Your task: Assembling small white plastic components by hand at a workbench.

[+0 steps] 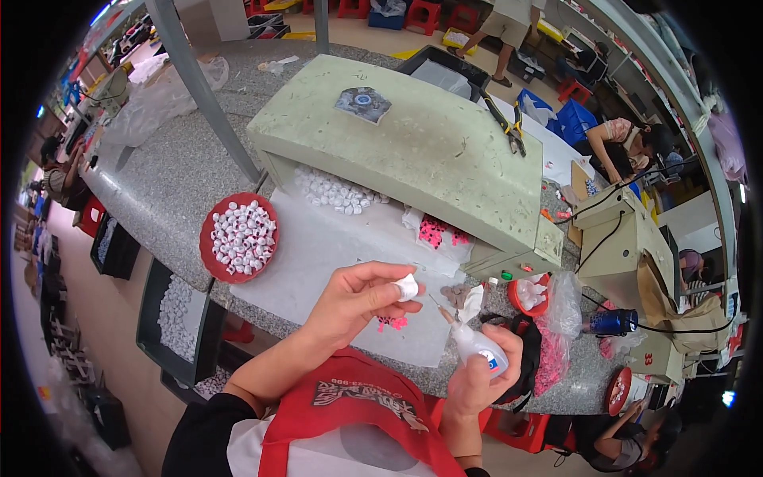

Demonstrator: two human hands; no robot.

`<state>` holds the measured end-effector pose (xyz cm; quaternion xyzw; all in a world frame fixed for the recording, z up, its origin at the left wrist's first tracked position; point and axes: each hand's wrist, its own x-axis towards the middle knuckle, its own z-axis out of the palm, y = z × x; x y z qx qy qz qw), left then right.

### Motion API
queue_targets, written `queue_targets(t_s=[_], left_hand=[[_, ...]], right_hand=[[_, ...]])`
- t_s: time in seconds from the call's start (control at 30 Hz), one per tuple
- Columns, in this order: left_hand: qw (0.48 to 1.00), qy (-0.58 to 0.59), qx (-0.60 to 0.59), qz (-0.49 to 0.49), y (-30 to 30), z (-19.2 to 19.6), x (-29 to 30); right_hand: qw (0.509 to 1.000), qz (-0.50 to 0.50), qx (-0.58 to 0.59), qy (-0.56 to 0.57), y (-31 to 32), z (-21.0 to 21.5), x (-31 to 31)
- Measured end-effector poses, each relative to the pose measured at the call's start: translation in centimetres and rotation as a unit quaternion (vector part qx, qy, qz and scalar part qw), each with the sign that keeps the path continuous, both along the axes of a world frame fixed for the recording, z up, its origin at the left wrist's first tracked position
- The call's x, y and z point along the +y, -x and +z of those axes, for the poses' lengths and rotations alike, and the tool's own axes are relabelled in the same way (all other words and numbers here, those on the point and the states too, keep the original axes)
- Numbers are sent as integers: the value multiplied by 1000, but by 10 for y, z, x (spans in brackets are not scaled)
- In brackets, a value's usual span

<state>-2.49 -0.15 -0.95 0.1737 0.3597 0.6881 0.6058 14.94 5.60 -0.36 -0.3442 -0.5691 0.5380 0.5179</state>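
Note:
Between the thumb and fingers of my left hand (362,298) is a small rounded white piece (407,287). My right hand (486,372) grips a translucent squeeze bottle (469,340) with a thin needle tip. That needle points up and left, close to the white piece; whether they touch I cannot tell. Below my left hand, small bright pink pieces (391,323) lie on a white paper sheet (318,266). A red bowl (207,253) to the left holds many small white pieces with pink-red marks (242,237).
A pale green metal housing (397,135) stands over the sheet, with pliers (509,127) on top. White pieces (334,191) and pink pieces (437,232) lie under it. Right of my hands are a small red bowl (520,306), a black bag (520,350) and a blue bottle (612,321).

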Motion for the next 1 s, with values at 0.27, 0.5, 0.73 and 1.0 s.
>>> queue_targets(t_s=[0.27,0.5,0.73,1.0], left_hand=[[986,-16,165,24,-17,-2,-2],[972,-57,208,89,-24,-4,-6],[971,-78,207,93,-24,-4,-7],[969,-89,214,89,-23,-5,-7]], right_hand=[[994,-4,-30,-105,-7,6,-15],[982,13,-81,-168,-13,-1,-10],[978,12,-97,-185,-11,-1,-7],[974,48,-93,-199,-7,5,-5]])
